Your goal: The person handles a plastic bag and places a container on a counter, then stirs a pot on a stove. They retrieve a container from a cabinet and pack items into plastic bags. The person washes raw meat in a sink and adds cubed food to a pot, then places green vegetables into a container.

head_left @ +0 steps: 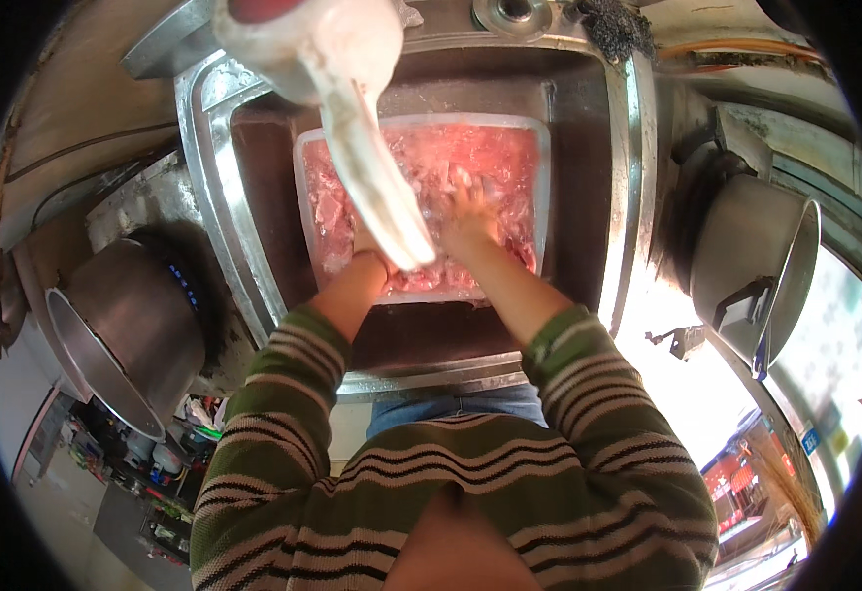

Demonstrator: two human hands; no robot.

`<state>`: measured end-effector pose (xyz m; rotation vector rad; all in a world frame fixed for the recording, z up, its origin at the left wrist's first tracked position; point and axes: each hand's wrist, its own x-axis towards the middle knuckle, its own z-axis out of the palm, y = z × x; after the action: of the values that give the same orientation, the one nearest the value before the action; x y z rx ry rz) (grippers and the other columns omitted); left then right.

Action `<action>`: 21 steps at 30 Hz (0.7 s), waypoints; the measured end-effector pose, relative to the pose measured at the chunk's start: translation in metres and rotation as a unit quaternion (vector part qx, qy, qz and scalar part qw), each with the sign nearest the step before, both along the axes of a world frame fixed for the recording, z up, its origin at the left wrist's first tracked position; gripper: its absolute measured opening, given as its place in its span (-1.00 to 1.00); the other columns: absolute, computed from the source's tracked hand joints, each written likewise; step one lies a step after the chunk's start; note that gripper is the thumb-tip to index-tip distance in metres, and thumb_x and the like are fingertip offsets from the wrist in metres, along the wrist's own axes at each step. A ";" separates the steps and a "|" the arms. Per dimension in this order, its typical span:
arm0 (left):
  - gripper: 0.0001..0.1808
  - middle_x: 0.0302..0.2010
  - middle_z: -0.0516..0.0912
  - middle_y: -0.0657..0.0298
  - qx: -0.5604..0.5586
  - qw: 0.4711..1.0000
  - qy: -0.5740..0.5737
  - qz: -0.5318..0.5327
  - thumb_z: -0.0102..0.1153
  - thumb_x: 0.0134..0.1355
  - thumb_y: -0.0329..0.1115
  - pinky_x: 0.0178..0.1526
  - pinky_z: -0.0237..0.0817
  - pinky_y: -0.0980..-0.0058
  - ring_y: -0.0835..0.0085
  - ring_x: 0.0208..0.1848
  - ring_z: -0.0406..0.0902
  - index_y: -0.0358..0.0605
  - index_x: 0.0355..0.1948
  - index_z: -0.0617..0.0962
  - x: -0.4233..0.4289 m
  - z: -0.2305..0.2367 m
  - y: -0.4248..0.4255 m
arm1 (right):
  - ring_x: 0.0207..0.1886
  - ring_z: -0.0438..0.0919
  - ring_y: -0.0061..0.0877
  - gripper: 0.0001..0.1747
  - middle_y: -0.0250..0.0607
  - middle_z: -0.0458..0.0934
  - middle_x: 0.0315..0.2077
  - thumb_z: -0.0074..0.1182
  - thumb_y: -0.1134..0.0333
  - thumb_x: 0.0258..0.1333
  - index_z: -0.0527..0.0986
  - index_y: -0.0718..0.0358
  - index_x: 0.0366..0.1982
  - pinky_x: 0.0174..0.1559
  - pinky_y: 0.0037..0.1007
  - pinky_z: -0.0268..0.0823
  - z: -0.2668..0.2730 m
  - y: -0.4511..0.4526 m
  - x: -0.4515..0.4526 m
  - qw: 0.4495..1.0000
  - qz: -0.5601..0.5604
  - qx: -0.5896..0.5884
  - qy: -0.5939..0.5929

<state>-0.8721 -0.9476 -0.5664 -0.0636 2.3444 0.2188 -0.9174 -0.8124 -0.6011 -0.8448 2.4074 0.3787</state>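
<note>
A white rectangular plastic tub stands in a deep stainless steel sink. Reddish water and pieces of raw meat fill it. My right hand is in the tub near its middle, fingers spread and partly under the water, over the meat. My left hand reaches into the tub's left side; its fingers are hidden by the water and by the white tap spout. Whether it grips any meat does not show. The white tap hangs over the tub, between the camera and the left hand.
A large metal pot is at the left of the sink, another metal pot at the right. A dark scouring pad and a round metal drain part lie on the far rim. The tap overhangs the sink's left half.
</note>
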 end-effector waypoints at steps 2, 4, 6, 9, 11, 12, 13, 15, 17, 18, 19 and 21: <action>-0.39 0.24 0.27 0.06 0.028 0.996 -0.088 0.003 -0.11 0.16 -0.08 0.18 0.09 0.10 0.09 0.24 0.22 0.05 0.25 0.24 -0.019 -0.020 -0.007 | 0.14 0.29 -0.21 -0.48 -0.03 0.24 0.13 -0.13 0.00 0.09 0.33 -0.01 0.08 0.05 -0.09 0.25 0.004 -0.011 -0.032 0.928 -0.238 -0.024 -0.284; -0.59 -0.09 0.58 0.08 0.013 0.990 -0.132 -0.045 -0.13 0.17 -0.12 0.01 0.29 0.23 0.14 -0.01 0.50 -0.10 -0.09 0.56 -0.027 -0.013 -0.009 | -0.05 0.49 -0.26 -0.62 -0.05 0.45 -0.05 -0.08 0.08 0.08 0.50 0.07 -0.11 -0.04 -0.25 0.34 0.015 -0.009 -0.040 0.890 -0.268 -0.086 -0.360; -0.58 -0.16 0.60 0.04 0.177 0.973 0.123 0.082 -0.06 0.16 -0.11 0.00 0.30 0.23 0.09 -0.06 0.51 -0.16 -0.06 0.53 -0.005 0.001 -0.022 | -0.24 0.56 -0.28 -0.71 -0.12 0.56 -0.23 -0.04 0.15 0.07 0.58 0.15 -0.30 -0.13 -0.35 0.37 0.029 0.017 -0.038 0.948 -0.105 -0.184 -0.236; -0.52 -0.26 0.60 0.00 0.173 0.917 0.281 0.226 0.05 0.12 -0.07 -0.07 0.34 0.25 0.06 -0.12 0.51 -0.22 -0.05 0.47 -0.008 0.020 -0.051 | -0.24 0.55 -0.23 -0.70 -0.04 0.54 -0.20 0.02 0.19 0.05 0.54 0.20 -0.23 -0.11 -0.28 0.36 0.041 0.052 -0.044 0.899 -0.233 -0.370 0.033; -0.53 -0.14 0.55 0.02 0.073 0.907 0.310 0.274 0.05 0.12 -0.12 -0.01 0.30 0.23 0.07 -0.05 0.47 -0.20 -0.01 0.45 -0.017 -0.005 -0.059 | -0.25 0.55 -0.23 -0.70 -0.02 0.54 -0.20 0.02 0.20 0.06 0.53 0.21 -0.21 -0.12 -0.30 0.37 0.002 0.055 -0.063 0.862 -0.230 -0.407 0.196; -0.51 -0.12 0.53 0.01 0.067 0.898 0.309 0.308 0.05 0.11 -0.12 0.00 0.28 0.23 0.07 -0.03 0.46 -0.20 0.00 0.44 -0.029 -0.026 -0.063 | -0.24 0.55 -0.25 -0.70 -0.02 0.54 -0.19 0.04 0.22 0.06 0.52 0.22 -0.20 -0.12 -0.32 0.37 -0.035 0.051 -0.075 0.844 -0.248 -0.418 0.227; -0.50 -0.10 0.52 0.01 0.085 0.884 0.283 0.364 0.05 0.10 -0.11 0.02 0.27 0.23 0.06 -0.02 0.45 -0.20 0.01 0.43 -0.040 -0.052 -0.069 | -0.22 0.55 -0.27 -0.70 -0.02 0.54 -0.19 0.05 0.24 0.06 0.52 0.23 -0.19 -0.12 -0.33 0.37 -0.056 0.047 -0.082 0.826 -0.260 -0.432 0.253; -0.47 -0.06 0.49 -0.01 0.194 0.847 0.179 0.461 0.06 0.09 -0.11 0.05 0.24 0.22 0.06 0.01 0.42 -0.21 0.03 0.41 -0.056 -0.088 -0.082 | -0.14 0.52 -0.33 -0.65 -0.06 0.51 -0.13 0.06 0.23 0.07 0.50 0.26 -0.13 -0.08 -0.38 0.36 -0.030 0.026 -0.101 0.674 -0.499 -0.518 -0.171; -0.43 -0.03 0.46 -0.02 0.335 0.813 0.081 0.468 0.06 0.07 -0.10 0.07 0.22 0.21 0.05 0.04 0.39 -0.21 0.05 0.39 -0.071 -0.094 -0.083 | -0.08 0.49 -0.38 -0.61 -0.10 0.49 -0.09 0.08 0.22 0.06 0.48 0.29 -0.10 -0.05 -0.42 0.34 -0.028 0.012 -0.104 0.525 -0.574 -0.501 -0.379; -0.42 -0.01 0.44 -0.03 0.385 0.807 0.042 0.445 0.06 0.06 -0.09 0.09 0.20 0.21 0.05 0.06 0.38 -0.21 0.06 0.38 -0.076 -0.088 -0.079 | -0.06 0.48 -0.41 -0.59 -0.12 0.48 -0.07 0.08 0.21 0.06 0.47 0.31 -0.08 -0.04 -0.43 0.34 -0.040 0.006 -0.099 0.524 -0.575 -0.494 -0.389; -0.40 0.01 0.43 -0.03 0.417 0.812 0.018 0.408 0.07 0.06 -0.09 0.10 0.19 0.20 0.05 0.07 0.37 -0.22 0.07 0.37 -0.077 -0.082 -0.076 | -0.04 0.47 -0.44 -0.56 -0.15 0.47 -0.05 0.09 0.20 0.06 0.47 0.33 -0.07 -0.03 -0.45 0.33 -0.050 0.002 -0.095 0.523 -0.575 -0.487 -0.398; -0.37 0.05 0.40 -0.05 0.399 0.871 0.065 0.280 0.07 0.04 -0.08 0.13 0.16 0.19 0.04 0.10 0.34 -0.22 0.09 0.35 -0.068 -0.061 -0.066 | 0.04 0.40 -0.36 -0.48 -0.11 0.38 0.03 0.06 0.12 0.06 0.40 0.23 0.03 0.05 -0.37 0.28 -0.047 -0.009 -0.086 0.651 -0.416 -0.509 -0.380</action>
<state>-0.9398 -1.0137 -0.6278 -0.3259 2.1256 1.4910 -1.0039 -0.8214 -0.6483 -0.0671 1.7061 -1.5027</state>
